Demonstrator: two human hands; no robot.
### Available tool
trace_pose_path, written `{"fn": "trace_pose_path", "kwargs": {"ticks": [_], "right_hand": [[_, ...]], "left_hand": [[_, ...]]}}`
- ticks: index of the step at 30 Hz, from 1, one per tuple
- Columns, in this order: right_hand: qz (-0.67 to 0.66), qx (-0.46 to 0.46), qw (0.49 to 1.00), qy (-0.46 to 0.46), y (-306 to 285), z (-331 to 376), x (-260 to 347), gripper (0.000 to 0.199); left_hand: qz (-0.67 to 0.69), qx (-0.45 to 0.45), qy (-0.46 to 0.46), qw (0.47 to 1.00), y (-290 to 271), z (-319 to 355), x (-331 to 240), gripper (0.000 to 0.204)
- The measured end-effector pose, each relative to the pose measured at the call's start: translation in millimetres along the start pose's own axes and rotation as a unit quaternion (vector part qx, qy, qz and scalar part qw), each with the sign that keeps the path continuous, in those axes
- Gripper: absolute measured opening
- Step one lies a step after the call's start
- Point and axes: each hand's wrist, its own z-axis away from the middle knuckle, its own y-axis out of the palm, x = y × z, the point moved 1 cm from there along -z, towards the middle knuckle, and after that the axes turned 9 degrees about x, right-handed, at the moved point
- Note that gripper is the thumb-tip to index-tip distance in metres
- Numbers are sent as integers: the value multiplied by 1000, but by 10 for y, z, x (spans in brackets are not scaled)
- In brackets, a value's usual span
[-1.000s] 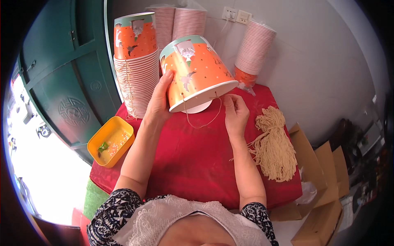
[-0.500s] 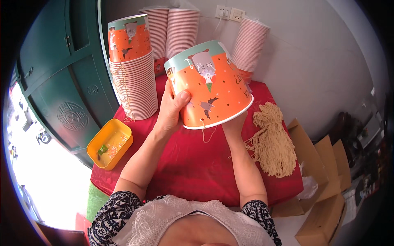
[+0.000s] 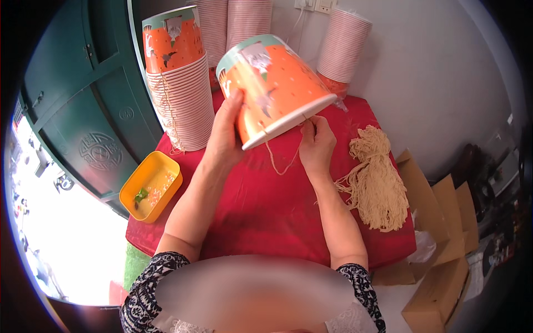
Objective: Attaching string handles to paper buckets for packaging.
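Note:
An orange paper bucket (image 3: 277, 83) with a teal band and printed figures is held tilted above the table, its white rolled rim facing down toward me. My left hand (image 3: 226, 125) grips its left side, thumb on the outer wall. A thin tan string (image 3: 273, 161) leaves a hole near the rim and hangs in a loop toward my right hand (image 3: 317, 145). Thumb and forefinger of that hand are pinched together on the string at the rim's right part. The string's tip between those fingers is too small to make out.
A tall stack of upturned buckets (image 3: 180, 111) stands left, strings hanging down its side. More wrapped stacks (image 3: 345, 47) stand behind. A yellow tray (image 3: 176, 176) with small bits lies left on the red-covered table (image 3: 250, 222); a bundle of tan strings (image 3: 380, 188) lies right, beside cardboard boxes (image 3: 438, 288).
The bucket has tipped further, its rim's right side rising. My right hand has come out from behind the bucket to the rim, pinching the string. The view has shifted slightly.

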Motion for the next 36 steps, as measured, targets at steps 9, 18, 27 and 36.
{"fn": "trace_pose_path", "kwargs": {"ticks": [9,18,27,36], "right_hand": [[29,89,995,-20,-65,-42,62,5],[-158,197,963,-100,-308,52,586,26],[-427,253,868,28,-236,157,719,16],[-421,166,891,-29,-82,214,633,18]], "left_hand": [[-2,-17,-4,1000,-78,-47,-62,55],[-89,1,42,995,17,-51,38,64],[-88,12,32,995,36,-42,136,67],[-36,-4,-4,999,0,-36,242,52]]}}
